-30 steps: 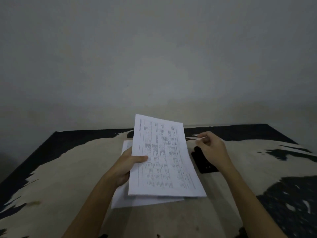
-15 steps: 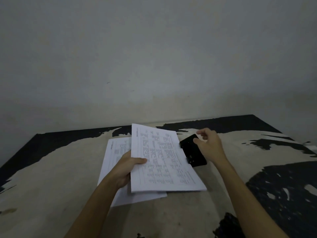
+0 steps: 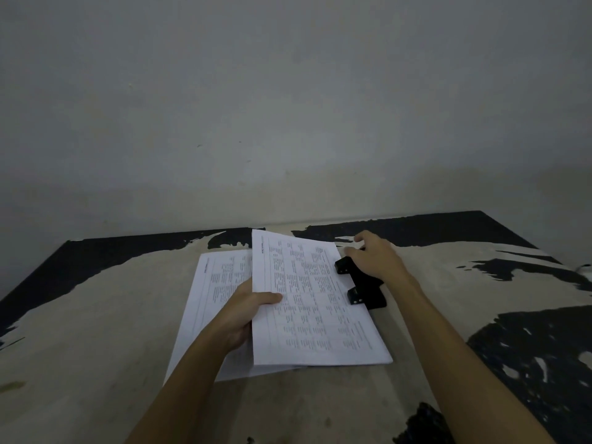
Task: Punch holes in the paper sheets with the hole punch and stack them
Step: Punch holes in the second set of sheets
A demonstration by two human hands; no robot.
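Observation:
My left hand (image 3: pixel 243 312) grips the left edge of a printed paper sheet (image 3: pixel 307 302), thumb on top, holding it a little above the table. The sheet's right edge sits in the jaws of a black hole punch (image 3: pixel 362 286). My right hand (image 3: pixel 374 257) rests on top of the punch, fingers curved over its far end. Beneath and to the left lies a second printed sheet (image 3: pixel 214 283), flat on the table and partly covered by the held sheet and my left hand.
The table (image 3: pixel 96 315) has a worn beige top with black patches, darker along the far edge and on the right. A plain grey wall (image 3: pixel 288 107) stands right behind it.
The held sheet's right edge has slid into the hole punch. My right hand has settled on top of the punch, which now lies against the sheet.

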